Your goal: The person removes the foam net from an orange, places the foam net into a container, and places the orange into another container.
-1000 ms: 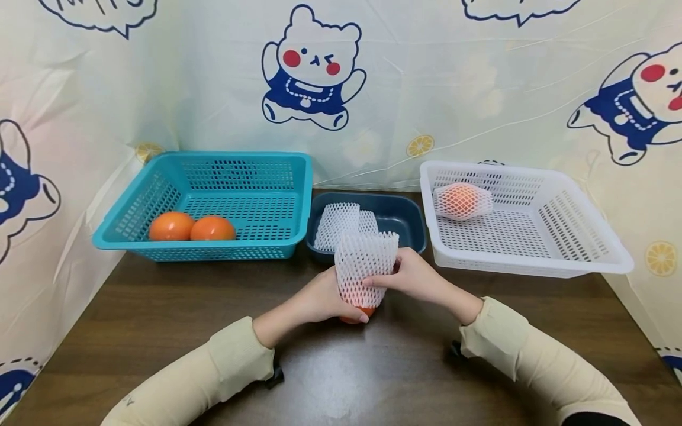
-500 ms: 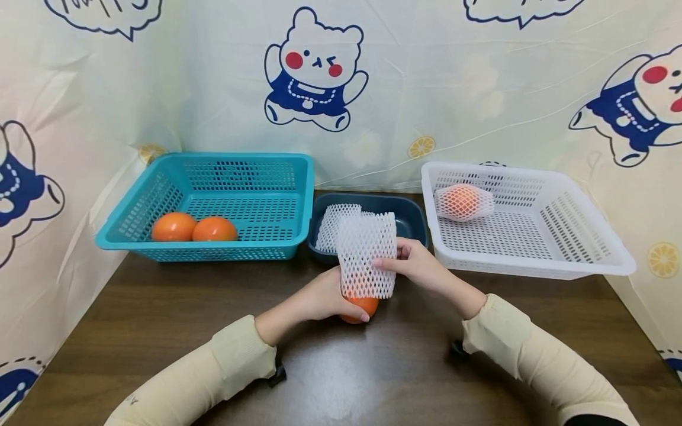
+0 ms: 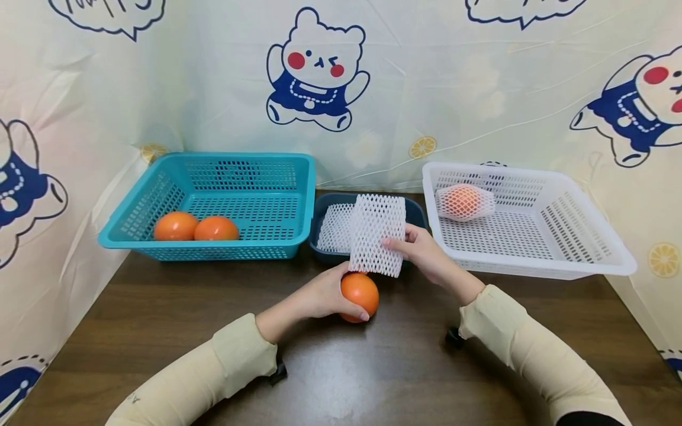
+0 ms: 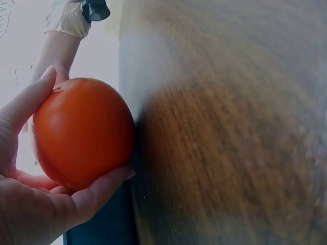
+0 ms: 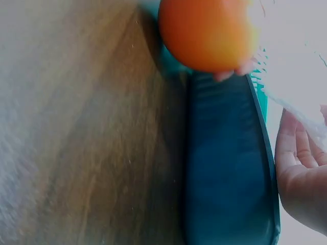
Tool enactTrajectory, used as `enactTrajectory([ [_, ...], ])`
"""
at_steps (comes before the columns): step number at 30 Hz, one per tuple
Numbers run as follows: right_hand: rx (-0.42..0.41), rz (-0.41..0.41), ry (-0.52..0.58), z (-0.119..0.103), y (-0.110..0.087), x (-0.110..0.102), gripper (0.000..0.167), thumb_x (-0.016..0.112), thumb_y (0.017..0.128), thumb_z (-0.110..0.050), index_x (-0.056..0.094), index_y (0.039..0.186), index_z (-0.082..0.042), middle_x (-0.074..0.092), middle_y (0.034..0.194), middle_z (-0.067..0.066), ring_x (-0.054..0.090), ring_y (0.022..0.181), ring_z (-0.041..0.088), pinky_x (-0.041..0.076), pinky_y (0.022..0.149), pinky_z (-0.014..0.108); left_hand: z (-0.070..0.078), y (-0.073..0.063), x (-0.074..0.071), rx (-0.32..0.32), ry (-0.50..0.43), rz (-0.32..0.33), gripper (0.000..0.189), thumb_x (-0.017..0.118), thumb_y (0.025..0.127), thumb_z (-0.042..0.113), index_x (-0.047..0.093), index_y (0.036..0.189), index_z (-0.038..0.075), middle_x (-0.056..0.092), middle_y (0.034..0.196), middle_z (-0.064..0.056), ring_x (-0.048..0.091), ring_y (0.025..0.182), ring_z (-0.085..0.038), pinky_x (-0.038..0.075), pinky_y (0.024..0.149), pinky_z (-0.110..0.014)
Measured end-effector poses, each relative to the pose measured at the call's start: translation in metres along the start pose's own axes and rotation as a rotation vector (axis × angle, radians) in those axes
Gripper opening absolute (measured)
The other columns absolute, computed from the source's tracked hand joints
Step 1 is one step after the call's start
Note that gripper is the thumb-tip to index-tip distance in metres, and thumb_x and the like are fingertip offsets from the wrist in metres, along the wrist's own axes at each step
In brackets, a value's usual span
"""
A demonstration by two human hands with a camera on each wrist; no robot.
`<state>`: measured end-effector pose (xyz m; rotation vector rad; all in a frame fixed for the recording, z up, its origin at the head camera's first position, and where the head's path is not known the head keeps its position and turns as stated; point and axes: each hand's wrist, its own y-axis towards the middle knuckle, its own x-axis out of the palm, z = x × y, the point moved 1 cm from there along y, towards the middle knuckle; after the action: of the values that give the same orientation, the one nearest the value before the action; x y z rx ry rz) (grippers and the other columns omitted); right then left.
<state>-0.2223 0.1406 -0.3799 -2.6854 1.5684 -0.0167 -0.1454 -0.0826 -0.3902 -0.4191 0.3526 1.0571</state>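
Observation:
My left hand [image 3: 325,294] curls round a bare orange fruit [image 3: 360,296], low over the table at the middle; in the left wrist view its fingers and thumb wrap the fruit [image 4: 84,132]. My right hand [image 3: 421,251] pinches a white foam net sleeve [image 3: 377,234] by its right side, thumb in front. The sleeve is flat and stands just above the fruit, in front of the dark blue tray [image 3: 412,220]. Another foam net [image 3: 335,228] lies in that tray, partly hidden. In the right wrist view the right hand [image 5: 304,173] shows at the right edge.
At the back left stands a teal basket [image 3: 266,244] with two bare orange fruits [image 3: 196,227]. A white basket [image 3: 533,266] at the back right holds one fruit in a foam net [image 3: 462,202]. A patterned cloth [image 3: 405,71] hangs behind. The brown table [image 3: 341,378] spans the front.
My right hand has drawn the foam net sleeve up and off the fruit, away toward the tray. The left hand has kept the fruit nearly in place, and the fruit is now bare.

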Motion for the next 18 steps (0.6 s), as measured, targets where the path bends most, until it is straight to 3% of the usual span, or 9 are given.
enactTrajectory([
  [5,0.01,0.042,-0.006,-0.002,0.005,-0.003,0.037,0.06,0.102,-0.004,0.053,0.135,0.01,0.072,0.113,0.005,0.07,0.094,0.012,0.058,0.084,0.03,0.0,0.0,-0.001,0.004,0.026,0.001,0.075,0.094,0.07,0.023,0.057,0.133,0.007,0.064,0.118,-0.006,0.061,0.097,-0.02,0.052,0.089,-0.037],
  [12,0.003,0.077,-0.047,-0.005,0.009,0.001,0.046,0.059,0.103,-0.007,0.043,0.146,0.002,0.063,0.132,0.02,0.07,0.097,0.016,0.059,0.084,0.033,0.0,0.001,-0.002,0.0,0.032,-0.014,0.074,0.094,0.071,0.024,0.056,0.133,0.009,0.062,0.118,-0.005,0.06,0.097,-0.02,0.052,0.088,-0.037],
  [18,-0.016,0.178,-0.125,-0.005,0.015,0.003,0.047,0.062,0.102,-0.007,0.044,0.144,0.003,0.063,0.131,0.025,0.07,0.094,0.015,0.059,0.081,0.031,0.0,0.001,-0.002,-0.008,0.027,-0.032,0.073,0.093,0.073,0.024,0.056,0.134,0.01,0.061,0.121,-0.005,0.059,0.099,-0.021,0.051,0.089,-0.038],
])
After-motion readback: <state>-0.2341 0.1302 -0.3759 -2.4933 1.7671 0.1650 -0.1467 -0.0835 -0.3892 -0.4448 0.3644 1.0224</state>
